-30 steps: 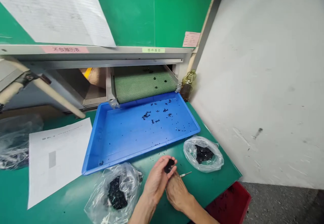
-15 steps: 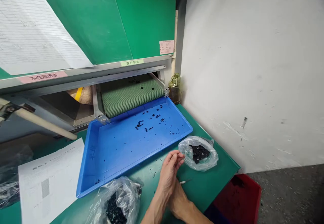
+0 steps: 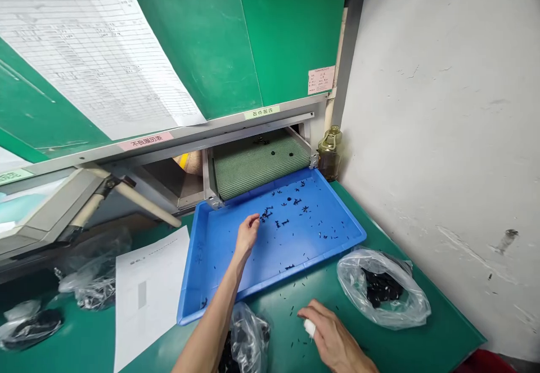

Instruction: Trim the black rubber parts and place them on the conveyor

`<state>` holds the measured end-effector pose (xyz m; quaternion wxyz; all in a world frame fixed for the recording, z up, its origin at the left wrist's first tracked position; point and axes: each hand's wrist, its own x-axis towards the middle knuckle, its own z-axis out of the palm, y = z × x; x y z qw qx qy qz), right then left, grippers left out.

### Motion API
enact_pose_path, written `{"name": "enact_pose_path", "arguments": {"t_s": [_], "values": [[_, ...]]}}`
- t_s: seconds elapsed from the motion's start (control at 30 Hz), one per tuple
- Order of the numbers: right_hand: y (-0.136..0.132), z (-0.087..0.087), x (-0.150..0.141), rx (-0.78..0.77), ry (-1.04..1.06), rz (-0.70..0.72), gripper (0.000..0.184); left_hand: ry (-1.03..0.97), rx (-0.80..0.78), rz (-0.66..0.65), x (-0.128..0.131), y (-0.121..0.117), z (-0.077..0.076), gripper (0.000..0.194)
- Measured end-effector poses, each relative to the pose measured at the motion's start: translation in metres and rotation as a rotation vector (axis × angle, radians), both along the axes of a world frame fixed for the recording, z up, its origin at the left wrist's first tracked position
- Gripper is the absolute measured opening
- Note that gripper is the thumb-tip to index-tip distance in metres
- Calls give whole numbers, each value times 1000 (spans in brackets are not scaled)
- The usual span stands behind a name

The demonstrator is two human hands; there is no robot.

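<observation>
My left hand (image 3: 248, 233) reaches over the blue tray (image 3: 188, 297), its fingers pinched at a cluster of small branched black parts (image 3: 266, 214). More black parts and short loose pieces lie spread over the tray's right half. Low in the view, my right hand (image 3: 335, 336) hovers by the green tabletop with its fingers curled. A short white piece (image 3: 309, 328) shows at those fingers, and the rest of it is hidden. To the right of this hand is an open clear bag (image 3: 348, 280) with black pieces inside. Another clear bag (image 3: 250, 339) sits partly behind my left forearm.
A green ribbed conveyor belt (image 3: 257, 165) ends above the tray's back edge, with a few black parts on it. By the white wall stands a bottle (image 3: 329, 153). A printed sheet (image 3: 147, 283) and more bags (image 3: 95, 288) are at left. Black bits dot the tabletop.
My hands, held together near the right bag before, are now apart. The left has moved up and left into the tray; the right is lower and farther right. The view has swung left.
</observation>
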<state>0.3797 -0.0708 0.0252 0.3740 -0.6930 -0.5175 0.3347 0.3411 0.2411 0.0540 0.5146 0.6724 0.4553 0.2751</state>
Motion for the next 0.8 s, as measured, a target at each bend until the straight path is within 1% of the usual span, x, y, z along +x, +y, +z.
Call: {"name": "enact_pose_path", "arguments": {"t_s": [0.1,0.17,0.27,0.33,0.37,0.47,0.5,0.6,0.7,0.8], "values": [[11,3,5,28,102,-81,42,125,90,-56,22,25,-13,23],[17,7,11,36,206,-180,36,182,114,-104,32,33,-20,26],[23,13,23,-7,465,-309,33,225,109,-150,36,39,-28,23],[25,17,30,-25,614,-350,35,219,100,-151,35,40,-28,15],[25,18,33,-19,656,-361,36,204,97,-144,34,40,-26,10],[26,23,38,19,697,-362,39,111,81,-113,28,34,-13,4],[25,24,39,27,698,-352,40,68,69,-105,26,29,-8,2],[21,27,39,31,624,-327,40,-80,-6,-100,16,4,11,14],[19,34,38,43,452,-323,35,-225,-132,-121,-2,-38,28,26],[19,50,35,97,274,-295,31,-339,-251,-134,-27,-84,43,30]]}}
